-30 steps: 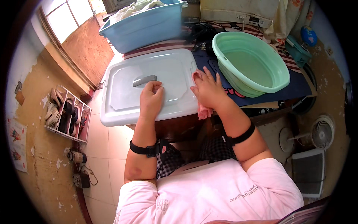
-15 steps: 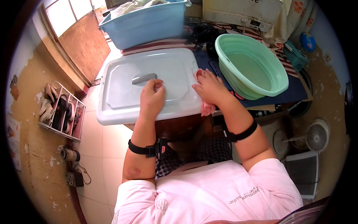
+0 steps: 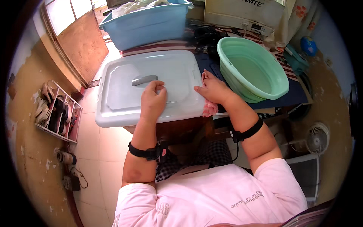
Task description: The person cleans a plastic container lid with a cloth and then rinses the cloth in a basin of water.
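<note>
In front of me lies a pale translucent storage box lid, with a grey handle at its middle. My left hand rests on the lid just right of the handle, its fingers curled and nothing visible in them. At the lid's right edge my right hand presses down a crumpled pink cloth. Part of the cloth sticks out above the fingers and more hangs below the palm; the rest is hidden under the hand.
Right of the lid stands a green basin containing liquid. Behind the lid is a blue tub with pale fabric in it. Black cables lie between them. A shoe rack and a white fan stand on the floor.
My right hand has shifted slightly over the cloth at the lid's edge, and less cloth shows above its fingers. My left hand stays put on the lid. The whole view has turned a little.
</note>
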